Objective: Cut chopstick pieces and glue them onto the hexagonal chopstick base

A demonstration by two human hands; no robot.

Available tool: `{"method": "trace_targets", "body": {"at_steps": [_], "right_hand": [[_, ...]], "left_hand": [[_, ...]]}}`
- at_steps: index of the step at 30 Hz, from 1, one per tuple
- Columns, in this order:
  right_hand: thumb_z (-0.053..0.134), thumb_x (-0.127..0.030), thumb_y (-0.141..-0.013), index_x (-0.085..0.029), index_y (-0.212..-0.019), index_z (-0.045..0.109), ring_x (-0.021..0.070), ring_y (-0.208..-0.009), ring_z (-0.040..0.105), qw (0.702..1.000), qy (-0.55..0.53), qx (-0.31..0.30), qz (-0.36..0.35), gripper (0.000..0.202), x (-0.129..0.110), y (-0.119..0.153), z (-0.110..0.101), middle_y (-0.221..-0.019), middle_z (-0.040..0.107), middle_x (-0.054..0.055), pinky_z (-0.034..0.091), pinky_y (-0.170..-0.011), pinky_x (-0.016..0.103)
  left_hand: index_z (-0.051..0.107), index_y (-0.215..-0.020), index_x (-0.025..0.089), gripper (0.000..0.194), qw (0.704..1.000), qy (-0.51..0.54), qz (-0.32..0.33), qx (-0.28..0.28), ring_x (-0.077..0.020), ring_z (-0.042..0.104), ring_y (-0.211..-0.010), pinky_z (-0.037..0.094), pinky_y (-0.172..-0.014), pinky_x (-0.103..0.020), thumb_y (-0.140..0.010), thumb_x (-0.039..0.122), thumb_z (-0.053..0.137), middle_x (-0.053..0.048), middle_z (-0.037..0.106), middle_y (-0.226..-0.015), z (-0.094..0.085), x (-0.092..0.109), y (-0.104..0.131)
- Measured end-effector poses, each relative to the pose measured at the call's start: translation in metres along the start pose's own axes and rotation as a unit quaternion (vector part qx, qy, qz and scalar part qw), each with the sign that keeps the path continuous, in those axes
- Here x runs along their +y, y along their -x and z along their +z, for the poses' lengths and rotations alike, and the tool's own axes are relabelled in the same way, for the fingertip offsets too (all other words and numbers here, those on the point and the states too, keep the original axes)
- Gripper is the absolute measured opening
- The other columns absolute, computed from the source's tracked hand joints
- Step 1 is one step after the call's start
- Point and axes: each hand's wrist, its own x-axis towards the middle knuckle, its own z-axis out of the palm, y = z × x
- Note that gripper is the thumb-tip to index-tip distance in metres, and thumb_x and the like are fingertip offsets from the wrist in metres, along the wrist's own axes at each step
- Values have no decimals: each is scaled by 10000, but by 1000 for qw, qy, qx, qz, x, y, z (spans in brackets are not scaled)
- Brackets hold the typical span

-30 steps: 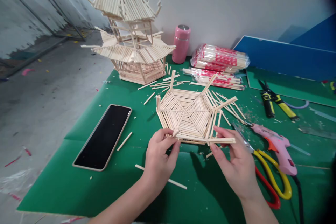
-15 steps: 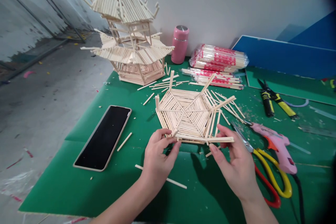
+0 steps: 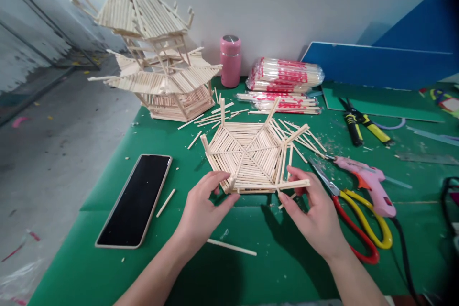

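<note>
A flat hexagonal frame of pale wooden sticks (image 3: 247, 153) lies on the green table, with short posts rising from its corners. My left hand (image 3: 201, 205) is at its near-left corner, thumb and fingers around the corner post (image 3: 232, 182). At the near-right corner, my right hand (image 3: 311, 210) has its thumb and fingers around another post (image 3: 294, 184), which leans to the right. The near edge of the frame runs between my two thumbs. My fingertips partly hide both corners, so the exact contact is unclear.
A two-tier stick pavilion (image 3: 161, 76) stands behind left, near a pink flask (image 3: 230, 62) and wrapped stick bundles (image 3: 287, 76). A phone (image 3: 134, 201) lies left. Scissors (image 3: 337, 191), a pink glue gun (image 3: 369, 181) and pliers (image 3: 362, 122) lie right. Loose sticks (image 3: 233, 247) are scattered about.
My left index finger has lifted away from the thumb, from a pinch at the near edge to a wider hold around the post. My right hand keeps nearly the same grip. The view has shifted.
</note>
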Motion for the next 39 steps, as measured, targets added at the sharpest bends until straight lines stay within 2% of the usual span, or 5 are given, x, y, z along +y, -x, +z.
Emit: {"method": "trace_targets", "body": {"at_steps": [6, 15, 20, 31, 39], "right_hand": [[563, -280, -781, -221, -1166, 472, 166, -813, 498, 1000, 7, 1, -5, 399, -5, -3, 0, -972, 501, 52, 445, -688, 286], [542, -291, -792, -226, -1173, 466, 179, -843, 512, 1000, -8, -11, 4, 393, -5, -2, 0, -976, 497, 58, 456, -705, 299], [543, -287, -790, -223, -1168, 468, 180, -822, 516, 1000, -10, -8, 8, 390, -6, -1, 0, -982, 497, 63, 458, -695, 304], [551, -292, -786, -232, -1181, 459, 179, -809, 508, 1000, -8, 0, 14, 410, -5, 2, 1, -1020, 484, 71, 456, -691, 313], [546, -303, -788, -229, -1176, 461, 161, -742, 483, 1000, 4, 6, 14, 404, -2, 5, 0, -955, 476, 54, 444, -678, 307]], "left_hand": [[637, -797, 153, 112, 998, 57, 23, -32, -118, 526, -619, 463, -562, -240, -695, 201, 638, -75, 636, -920, 1, -2, -6], [635, -782, 160, 81, 995, 84, 15, -48, -123, 557, -618, 459, -542, -234, -706, 186, 626, -51, 643, -825, 3, -3, -9], [613, -751, 167, 36, 994, 96, 17, -51, -146, 583, -692, 470, -584, -238, -715, 168, 613, -43, 633, -797, 3, -5, -8], [608, -727, 169, 11, 992, 110, 25, -57, -153, 596, -708, 472, -628, -251, -724, 178, 613, -32, 630, -765, 4, -8, -9], [616, -738, 173, 22, 993, 99, 30, -55, -160, 602, -712, 480, -634, -257, -719, 183, 618, -35, 639, -761, 4, -9, -10]]}}
